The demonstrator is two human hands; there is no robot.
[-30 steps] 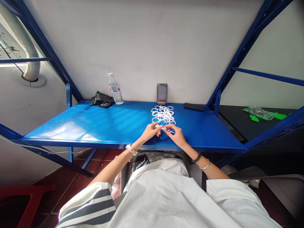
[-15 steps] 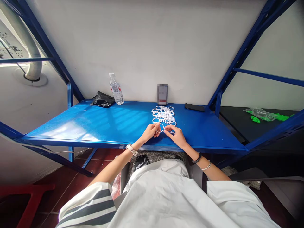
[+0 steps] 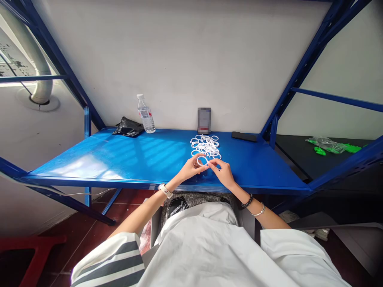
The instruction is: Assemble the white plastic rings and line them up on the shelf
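A pale wall (image 3: 179,59) rises behind a blue desk (image 3: 149,167), which spans most of the view between blue steel uprights (image 3: 64,65). Sunlight lies in a bright patch at the desk's left end and in fainter streaks toward its middle. Below, the floor (image 3: 98,219) is dark red tile, with a red stool (image 3: 38,247) at the lower left; a silvery duct (image 3: 43,89) bends down at the upper left. Beyond the right upright, a black surface (image 3: 299,155) carries a clear plastic bag (image 3: 333,146) and bright green pieces (image 3: 320,151).

Along the desk's back edge, from left to right, are a crumpled black plastic bag (image 3: 128,127), a capped water bottle (image 3: 146,118), a blurred-out rectangular object (image 3: 204,121) standing against the wall, and a black smartphone (image 3: 244,136) lying flat.

Both forearms reach inward over the front edge, and the hands meet just in front of a pile of white rings (image 3: 206,146). The left hand (image 3: 189,168) curls around one white ring (image 3: 198,164), its fingers clamped on it, thumb nearest the wearer. The right hand (image 3: 224,173) angles in from the other side, thumb and forefinger pinched together at the ring's right edge.
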